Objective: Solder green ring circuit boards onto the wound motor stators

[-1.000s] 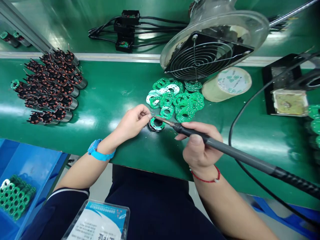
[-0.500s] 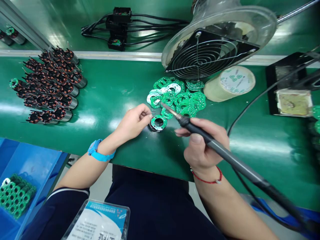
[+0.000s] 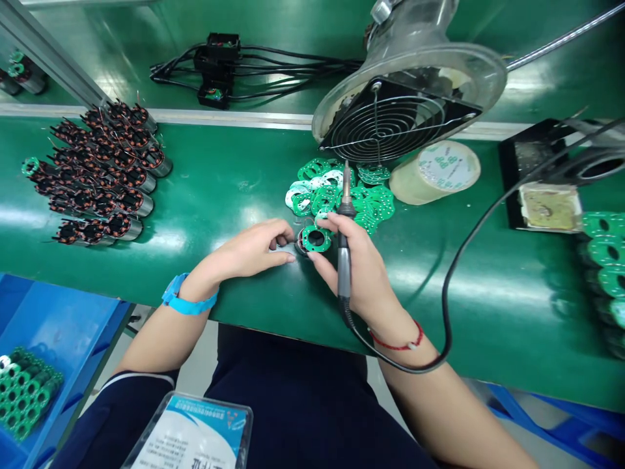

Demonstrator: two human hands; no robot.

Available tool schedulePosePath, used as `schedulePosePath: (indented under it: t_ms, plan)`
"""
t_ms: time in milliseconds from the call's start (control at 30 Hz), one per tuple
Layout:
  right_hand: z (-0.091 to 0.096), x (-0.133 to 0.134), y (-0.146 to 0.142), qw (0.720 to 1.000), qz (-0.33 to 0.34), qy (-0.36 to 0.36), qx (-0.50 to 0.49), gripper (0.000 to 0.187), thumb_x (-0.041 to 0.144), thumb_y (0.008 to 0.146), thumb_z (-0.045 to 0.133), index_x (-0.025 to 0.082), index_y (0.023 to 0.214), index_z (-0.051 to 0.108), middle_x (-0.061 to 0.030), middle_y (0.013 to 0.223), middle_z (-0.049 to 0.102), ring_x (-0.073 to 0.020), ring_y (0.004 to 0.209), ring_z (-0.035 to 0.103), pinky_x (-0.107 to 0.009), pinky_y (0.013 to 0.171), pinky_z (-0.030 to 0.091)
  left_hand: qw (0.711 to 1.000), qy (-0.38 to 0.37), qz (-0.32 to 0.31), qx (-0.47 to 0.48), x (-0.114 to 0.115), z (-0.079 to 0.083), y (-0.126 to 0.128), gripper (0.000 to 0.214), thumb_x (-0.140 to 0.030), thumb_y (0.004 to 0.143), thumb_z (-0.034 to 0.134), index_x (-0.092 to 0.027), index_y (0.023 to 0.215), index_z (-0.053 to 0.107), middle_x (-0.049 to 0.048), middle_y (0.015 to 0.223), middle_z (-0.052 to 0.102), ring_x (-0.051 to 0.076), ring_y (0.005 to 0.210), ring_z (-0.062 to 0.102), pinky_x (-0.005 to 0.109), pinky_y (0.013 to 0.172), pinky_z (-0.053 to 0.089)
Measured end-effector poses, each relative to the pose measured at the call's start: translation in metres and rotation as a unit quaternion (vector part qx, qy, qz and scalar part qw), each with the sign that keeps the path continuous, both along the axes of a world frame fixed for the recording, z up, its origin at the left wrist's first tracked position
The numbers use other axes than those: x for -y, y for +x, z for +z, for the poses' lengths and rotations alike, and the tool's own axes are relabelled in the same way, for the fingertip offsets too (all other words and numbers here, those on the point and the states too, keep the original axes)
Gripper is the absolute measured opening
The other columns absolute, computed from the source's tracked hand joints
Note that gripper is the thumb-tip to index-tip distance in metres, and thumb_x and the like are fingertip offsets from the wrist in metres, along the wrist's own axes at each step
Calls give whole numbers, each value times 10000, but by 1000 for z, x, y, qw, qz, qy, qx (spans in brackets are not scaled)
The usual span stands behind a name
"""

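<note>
My right hand [image 3: 364, 273] holds a soldering iron [image 3: 344, 260] between its fingers, the tip pointing away from me over the boards. Its thumb and forefinger reach to the right rim of a ring-shaped green circuit board [image 3: 316, 239]. That board sits on a motor stator [image 3: 300, 242], mostly hidden beneath it. At the stator's left side is my left hand [image 3: 254, 249], thumb and forefinger apart; whether they touch the stator I cannot tell. Just beyond lies a loose pile of green ring boards [image 3: 368, 205], a few showing white faces.
Rows of wound stators [image 3: 102, 172] stand at left. A fan in a clear hood [image 3: 410, 98] overhangs the pile, beside a cream cylinder [image 3: 434, 172]. At right are an iron stand with sponge [image 3: 549, 207] and board-topped stators [image 3: 608, 251]. A blue bin [image 3: 43, 306] sits lower left.
My right hand has moved left to the board, and the soldering iron has swung from slanting to nearly straight away from me. My left hand's thumb and forefinger have parted.
</note>
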State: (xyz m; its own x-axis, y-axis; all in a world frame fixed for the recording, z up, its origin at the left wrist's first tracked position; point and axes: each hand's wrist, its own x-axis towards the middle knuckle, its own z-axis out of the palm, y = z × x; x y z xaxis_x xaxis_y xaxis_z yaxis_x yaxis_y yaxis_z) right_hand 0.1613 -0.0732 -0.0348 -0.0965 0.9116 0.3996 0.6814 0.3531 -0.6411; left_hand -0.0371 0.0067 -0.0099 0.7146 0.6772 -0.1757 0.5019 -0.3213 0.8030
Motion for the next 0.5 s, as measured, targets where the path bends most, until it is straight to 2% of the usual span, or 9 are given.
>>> schedulePosePath:
  t_ms: [67,133,233,333,433,500]
  plan:
    - [-2,1,2,1000,-2,-2,-8,582,285,876,630,271,1396,368,-88,1243,632,-272,1133,606,-463,943,516,999,29,-9,-12,-1,3,0,50,-128,809,579,-170,835,569,4,822,579,124,734,518,268,683,416]
    - [-4,1,3,1000,-4,3,-8,574,279,878,630,274,1392,375,-82,1225,639,-269,1114,611,-450,930,521,999,25,35,21,-1,3,2,77,-98,812,537,-166,780,554,-13,751,554,105,676,492,248,640,392]
    - [-4,1,0,1000,2,17,6,586,291,871,644,273,1391,376,-78,1174,659,-268,1035,628,-437,869,537,985,-58,112,114,1,0,9,33,-141,803,559,-161,781,545,-30,689,533,85,609,467,221,577,377]
    - [0,1,-5,999,20,31,38,589,282,866,645,263,1392,381,-98,1209,652,-280,1013,618,-448,843,527,964,-150,141,168,3,-6,15,41,-180,793,581,-152,787,551,-30,670,535,79,581,478,216,555,392]
    - [4,1,-9,996,41,57,59,582,234,870,622,252,1397,376,-117,1307,611,-291,1094,588,-459,877,500,953,-185,154,185,5,-10,17,73,-200,791,605,-142,782,560,-28,658,543,76,566,492,218,552,405]
    - [6,2,-11,994,52,73,68,564,210,874,605,260,1390,383,-103,1291,626,-288,1123,580,-458,894,485,950,-192,162,187,5,-11,18,83,-201,791,621,-139,782,566,-30,648,547,72,558,492,212,544,399]
